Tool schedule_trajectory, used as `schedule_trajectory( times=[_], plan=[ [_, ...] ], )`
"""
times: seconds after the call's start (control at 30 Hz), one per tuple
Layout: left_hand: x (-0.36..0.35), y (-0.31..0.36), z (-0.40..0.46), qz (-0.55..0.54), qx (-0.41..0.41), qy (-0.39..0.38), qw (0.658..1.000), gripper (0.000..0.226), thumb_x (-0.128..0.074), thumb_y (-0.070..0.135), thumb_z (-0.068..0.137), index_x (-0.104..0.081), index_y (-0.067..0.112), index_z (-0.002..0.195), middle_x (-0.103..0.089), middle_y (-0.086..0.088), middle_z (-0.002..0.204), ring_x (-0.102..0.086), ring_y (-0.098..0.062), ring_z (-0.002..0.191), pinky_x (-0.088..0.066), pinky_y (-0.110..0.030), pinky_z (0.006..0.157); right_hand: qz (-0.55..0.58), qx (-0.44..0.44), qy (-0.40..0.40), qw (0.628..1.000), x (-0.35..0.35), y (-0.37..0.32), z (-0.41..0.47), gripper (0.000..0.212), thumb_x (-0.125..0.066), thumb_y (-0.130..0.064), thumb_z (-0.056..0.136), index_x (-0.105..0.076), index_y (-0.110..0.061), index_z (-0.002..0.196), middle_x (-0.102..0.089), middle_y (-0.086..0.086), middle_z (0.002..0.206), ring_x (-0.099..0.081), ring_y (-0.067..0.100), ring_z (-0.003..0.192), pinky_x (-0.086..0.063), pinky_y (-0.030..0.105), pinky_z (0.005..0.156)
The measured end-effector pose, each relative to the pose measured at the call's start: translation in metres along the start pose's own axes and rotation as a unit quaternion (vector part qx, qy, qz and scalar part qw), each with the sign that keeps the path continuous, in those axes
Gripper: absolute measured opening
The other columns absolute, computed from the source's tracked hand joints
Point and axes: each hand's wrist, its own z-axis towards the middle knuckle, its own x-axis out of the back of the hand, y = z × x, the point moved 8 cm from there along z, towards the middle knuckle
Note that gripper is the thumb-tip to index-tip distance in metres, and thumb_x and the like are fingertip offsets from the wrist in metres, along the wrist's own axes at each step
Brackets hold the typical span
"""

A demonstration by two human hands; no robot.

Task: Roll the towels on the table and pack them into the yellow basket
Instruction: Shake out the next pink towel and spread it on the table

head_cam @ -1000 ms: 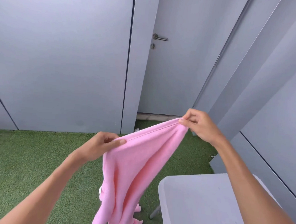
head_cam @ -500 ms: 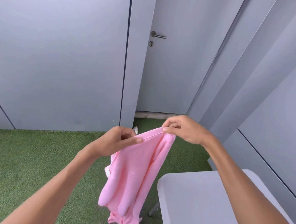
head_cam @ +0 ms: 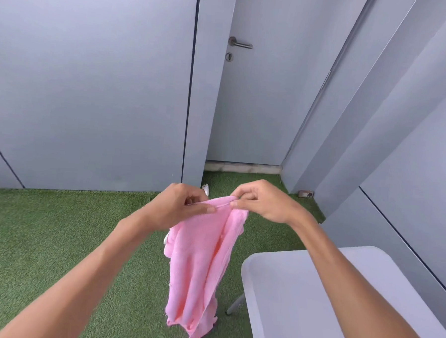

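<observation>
Holding: pink towel [head_cam: 198, 265], pinched by its top edge, hanging over the grass [head_cam: 58, 237]
Left hand [head_cam: 178, 208]: my thumb and fingers grip the hem; right hand [head_cam: 264, 202]: likewise, just beside
Table [head_cam: 288, 288]: lower right, apart

From my headset view I see two bare forearms, no sleeves reaching into view. The left hand [head_cam: 178, 205] and right hand [head_cam: 264, 200] wear no gloves, rings, watch or wristband, with short, plain fingernails.
</observation>
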Motion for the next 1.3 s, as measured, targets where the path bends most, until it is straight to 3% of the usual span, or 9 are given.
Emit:
schedule_trajectory(
  times=[0.2,0.4,0.57,0.73,0.87,0.93,1.03,1.2,1.3],
  plan=[
    [0.005,-0.078,-0.043,0.022,0.111,-0.062,0.992,0.035,-0.067,0.053,0.077,-0.07,0.019,0.073,-0.061,-0.004,0.061,-0.044,-0.008,0.052,-0.033,-0.023,0.051,-0.002,-0.053,0.066,0.996,0.029,0.034,-0.015,0.01,-0.066,-0.015,0.089,-0.069,-0.007,0.094,-0.073,-0.005,0.072,-0.066,0.003,0.061,-0.049,0.017,0.057],
    [0.005,-0.108,-0.037,0.111,0.156,0.017,0.981,0.042,-0.067,0.049,0.081,-0.063,0.01,0.065,-0.045,0.007,0.053,-0.035,-0.009,0.048,-0.028,-0.025,0.049,-0.083,-0.111,0.122,0.983,0.024,0.078,-0.007,0.005,-0.065,-0.014,0.088,-0.071,-0.013,0.088,-0.07,-0.009,0.076,-0.062,-0.009,0.062,-0.044,0.012,0.061],
    [-0.008,-0.108,-0.018,0.145,0.174,0.144,0.963,0.025,-0.068,0.037,0.085,-0.074,0.014,0.091,-0.049,-0.006,0.108,-0.057,-0.026,0.086,-0.051,-0.039,0.075,-0.125,-0.169,0.161,0.964,0.036,0.141,-0.003,0.009,-0.066,-0.014,0.086,-0.071,-0.017,0.093,-0.073,0.003,0.093,-0.068,0.014,0.088,-0.052,0.032,0.082],
    [-0.064,-0.119,0.007,0.143,0.228,0.146,0.952,0.024,-0.057,0.038,0.093,-0.067,0.017,0.088,-0.064,-0.009,0.076,-0.061,-0.038,0.077,-0.042,-0.037,0.061,-0.226,-0.276,0.143,0.923,0.075,0.232,-0.023,0.045,-0.065,-0.019,0.087,-0.056,-0.012,0.131,-0.066,0.011,0.121,-0.062,0.027,0.112,-0.048,0.041,0.096],
    [-0.145,-0.121,0.022,0.087,0.284,0.127,0.946,0.025,-0.052,0.037,0.096,-0.066,0.015,0.095,-0.066,-0.011,0.074,-0.061,-0.037,0.073,-0.043,-0.038,0.062,-0.198,-0.373,0.097,0.901,0.091,0.327,-0.056,0.016,-0.064,-0.015,0.082,-0.067,-0.001,0.09,-0.065,0.008,0.065,-0.068,0.029,0.069,-0.048,0.029,0.061],
    [-0.184,-0.123,0.029,0.043,0.323,0.111,0.939,0.023,-0.052,0.031,0.097,-0.064,0.013,0.093,-0.06,-0.004,0.064,-0.058,-0.028,0.061,-0.038,-0.032,0.055,-0.13,-0.411,0.133,0.892,0.104,0.369,-0.073,0.007,-0.061,-0.009,0.085,-0.065,-0.004,0.084,-0.057,0.003,0.043,-0.058,0.014,0.038,-0.042,0.022,0.042],
    [-0.229,-0.129,0.048,0.017,0.362,0.071,0.929,0.016,-0.055,0.022,0.096,-0.065,0.009,0.093,-0.058,-0.003,0.061,-0.05,-0.018,0.051,-0.034,-0.026,0.048,-0.006,-0.434,0.215,0.875,0.137,0.422,-0.093,0.007,-0.056,0.003,0.088,-0.059,-0.004,0.088,-0.059,0.01,0.058,-0.057,0.007,0.033,-0.039,0.017,0.032],
    [-0.267,-0.129,0.077,0.016,0.362,0.036,0.931,0.014,-0.055,0.012,0.095,-0.066,0.015,0.103,-0.067,-0.007,0.086,-0.062,-0.023,0.066,-0.054,-0.035,0.061,0.114,-0.434,0.399,0.799,0.207,0.516,-0.136,0.017,-0.072,0.006,0.074,-0.062,-0.007,0.07,-0.063,0.007,0.078,-0.066,0.02,0.081,-0.055,0.032,0.08],
    [-0.275,-0.128,0.082,0.042,0.348,0.043,0.935,0.019,-0.054,0.008,0.095,-0.066,0.013,0.108,-0.062,-0.002,0.085,-0.058,-0.02,0.056,-0.044,-0.026,0.046,0.11,-0.432,0.487,0.751,0.243,0.553,-0.169,0.009,-0.068,0.003,0.076,-0.069,-0.004,0.082,-0.058,-0.003,0.069,-0.058,0.016,0.076,-0.05,0.025,0.07]
  ],
)
